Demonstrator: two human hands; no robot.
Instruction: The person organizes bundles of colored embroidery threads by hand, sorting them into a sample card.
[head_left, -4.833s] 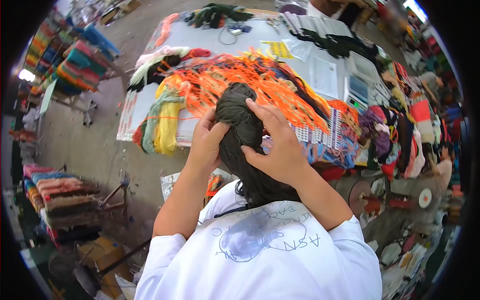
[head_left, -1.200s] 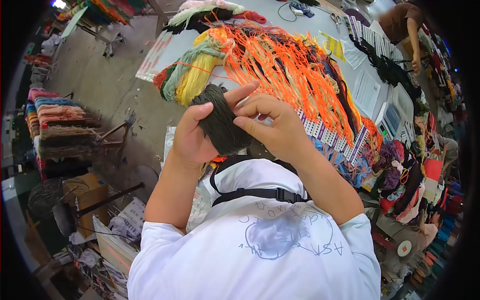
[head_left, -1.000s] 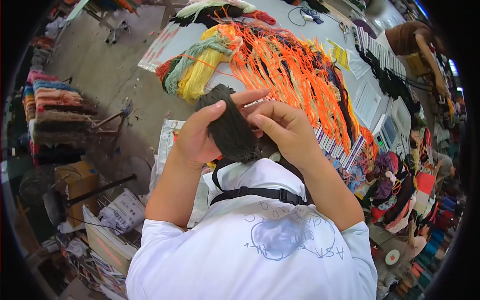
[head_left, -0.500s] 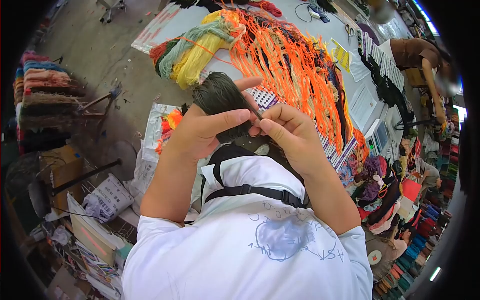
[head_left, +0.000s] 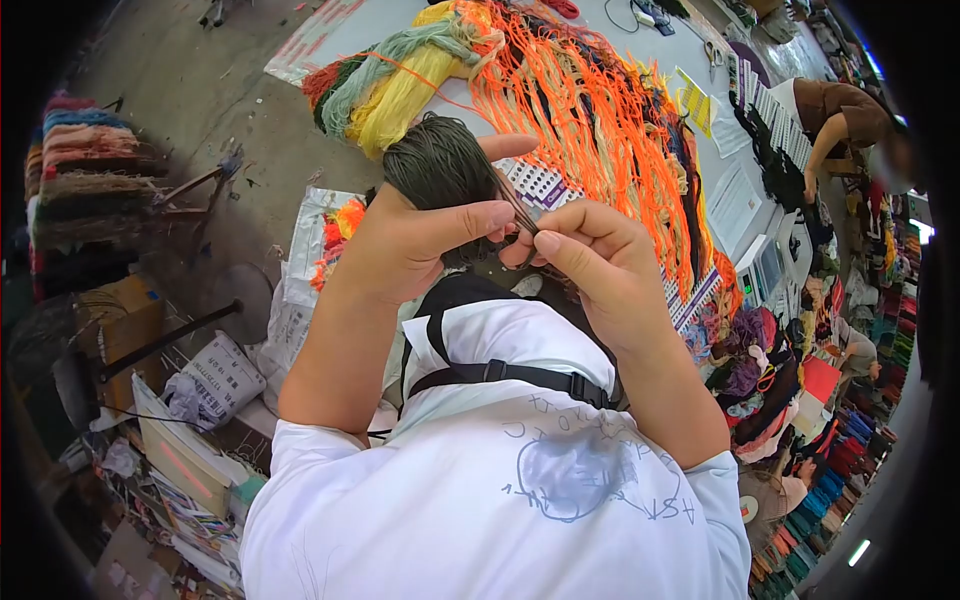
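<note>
A dark green skein of thread (head_left: 435,165) is looped over my left hand (head_left: 425,240), whose thumb lies along it while a finger pokes out beyond. My right hand (head_left: 605,255) is closed in a pinch beside it. Between its thumb and fingers are a few dark strands (head_left: 514,203), which run taut from the skein. Some fingertips of both hands are hidden behind the strands and the skein.
Orange yarn (head_left: 570,120) and yellow skeins (head_left: 400,100) lie on the table (head_left: 680,45) ahead, with dotted cards (head_left: 545,190) under them. Scissors (head_left: 713,55) lie farther back. Another person (head_left: 840,110) leans at the right. Yarn racks (head_left: 90,170) stand left.
My right hand has moved a little to the right, and the strands between my hands show longer. The other person's arm at the right has shifted.
</note>
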